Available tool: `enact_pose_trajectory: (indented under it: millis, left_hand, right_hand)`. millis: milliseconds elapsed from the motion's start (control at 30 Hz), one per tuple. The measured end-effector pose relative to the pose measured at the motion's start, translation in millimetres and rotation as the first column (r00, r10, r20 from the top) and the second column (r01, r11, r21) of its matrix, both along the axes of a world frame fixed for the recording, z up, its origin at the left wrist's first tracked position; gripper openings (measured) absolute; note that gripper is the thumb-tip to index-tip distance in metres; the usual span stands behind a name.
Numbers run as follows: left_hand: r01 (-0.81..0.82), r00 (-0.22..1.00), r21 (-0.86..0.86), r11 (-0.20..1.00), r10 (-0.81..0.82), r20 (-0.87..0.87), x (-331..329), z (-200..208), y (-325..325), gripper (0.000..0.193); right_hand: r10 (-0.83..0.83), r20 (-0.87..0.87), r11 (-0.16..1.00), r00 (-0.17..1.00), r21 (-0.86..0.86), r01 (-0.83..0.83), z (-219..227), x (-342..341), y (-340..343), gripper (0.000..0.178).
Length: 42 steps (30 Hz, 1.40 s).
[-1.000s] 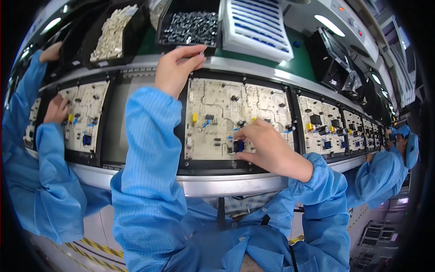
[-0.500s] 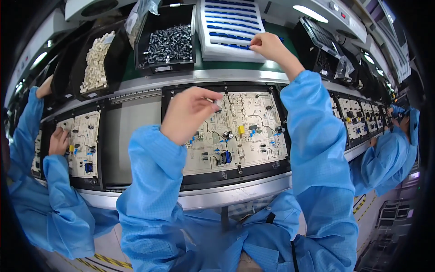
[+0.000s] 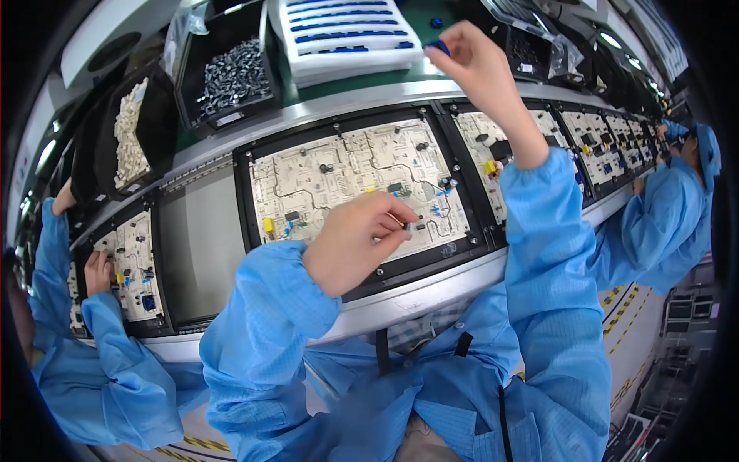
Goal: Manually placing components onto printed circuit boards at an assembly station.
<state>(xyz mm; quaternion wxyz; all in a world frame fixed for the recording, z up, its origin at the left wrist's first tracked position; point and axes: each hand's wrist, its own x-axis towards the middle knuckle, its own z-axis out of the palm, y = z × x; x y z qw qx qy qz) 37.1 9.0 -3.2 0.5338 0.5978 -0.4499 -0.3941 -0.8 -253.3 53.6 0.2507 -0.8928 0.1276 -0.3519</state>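
My right hand (image 3: 479, 71) is raised beyond the boards, just right of a white foam tray (image 3: 331, 71). Its fingertips pinch a blue component (image 3: 438, 47). Rows of similar blue components (image 3: 350, 35) lie in the tray. Lower down, my left hand (image 3: 360, 240) hovers over the near part of a pale circuit board (image 3: 300, 171) set in a black frame (image 3: 245, 202). Thumb and forefinger close on a small dark component (image 3: 406, 226), mostly covered by the fingers. Part of the board is hidden behind this hand.
Black bins behind the line hold metallic-dark cylindrical parts (image 3: 233, 75) and white parts (image 3: 131, 138). Another framed board (image 3: 493, 158) adjoins on the right. A co-worker's hand (image 3: 98, 271) touches a board at left; another co-worker (image 3: 654, 204) sits at right.
My right hand has moved off the tray's front edge with a blue component in its fingers. My left hand has moved to the board's near side. The whole view has shifted.
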Motion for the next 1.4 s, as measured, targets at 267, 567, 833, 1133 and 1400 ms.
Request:
enact_pose_trajectory:
  millis: [267, 567, 833, 1133, 1400]
  left_hand:
    - [0.002, 0.886, 0.002, 1.000, -0.003, 0.463, -43.8, -11.3, -39.1, 0.019]
    - [-0.126, 0.651, -0.051, 0.991, 0.121, 0.749, -58.9, -25.7, -48.9, 0.027]
    - [-0.088, 0.246, -0.103, 0.991, 0.121, 0.962, -82.1, -13.4, -55.5, 0.015]
    - [-0.007, 0.326, -0.111, 0.994, 0.107, 0.939, -47.6, 10.9, -49.9, 0.012]
    - [-0.622, 0.220, -0.363, 0.693, 0.600, 0.769, 215.3, 6.0, -46.9, 0.015]
  right_hand:
    - [0.086, 0.169, 0.776, 0.982, 0.607, -0.172, -68.8, -61.6, -18.3, 0.021]
    - [0.142, 0.132, 0.852, 0.981, 0.489, -0.189, -67.2, -65.7, -10.6, 0.021]
    - [0.201, 0.056, 0.898, 0.978, 0.388, -0.207, -52.9, -82.0, 1.1, 0.021]
    - [0.321, -0.081, 0.931, 0.944, 0.211, -0.298, -49.4, -101.9, 18.2, 0.027]
    - [0.443, -0.072, 0.790, 0.894, 0.504, -0.351, -40.4, -103.8, 31.7, 0.031]
